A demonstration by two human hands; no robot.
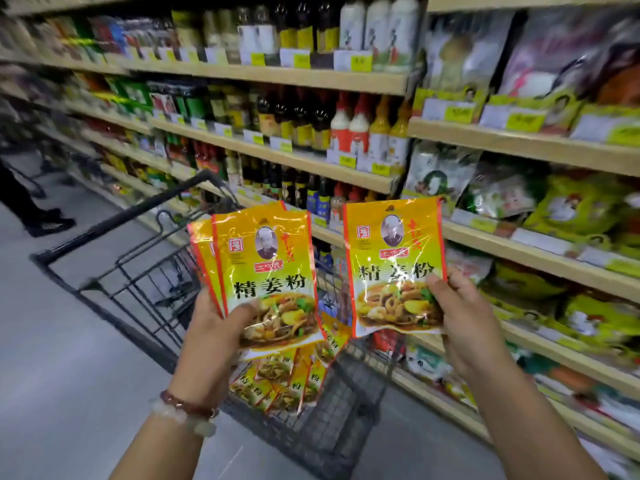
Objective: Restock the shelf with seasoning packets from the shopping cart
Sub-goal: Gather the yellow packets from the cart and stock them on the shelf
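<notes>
Supermarket aisle, wooden shelving (pixel 519 143) running along the right side, grey floor to the left. Left hand (pixel 221 327) grips a fanned stack of yellow seasoning packets (pixel 266 271) by their lower edge, thumb pressed across the front of the top one; at least two or three packets in the stack, exact count not readable. Right hand (pixel 464 317) pinches a single packet (pixel 394 265) at its lower right corner, thumb on the face, fingers behind. Both held upright, printed faces toward the camera, the single packet just beside the stack and apart from it.

Below the hands, more of the same packets (pixel 287 379) lie in the near end of the black wire shopping cart (pixel 138 251), which stands close against the shelving front.

Shelf bays to the right hold bagged goods in green and clear wrappers (pixel 581 202) behind price tags; the bays further left hold bottles of sauce and oil (pixel 301 123). Much of this is motion-blurred. No matching yellow facing can be made out on the shelves.

Step in hand, as judged: packets lifted out of the cart, one split off for placement. Next move calls for locating the right slot, then carrying the single packet to it upright and face out, seating it behind the shelf lip without crumpling the thin foil. A person's legs (pixel 20 199) show at far left.
</notes>
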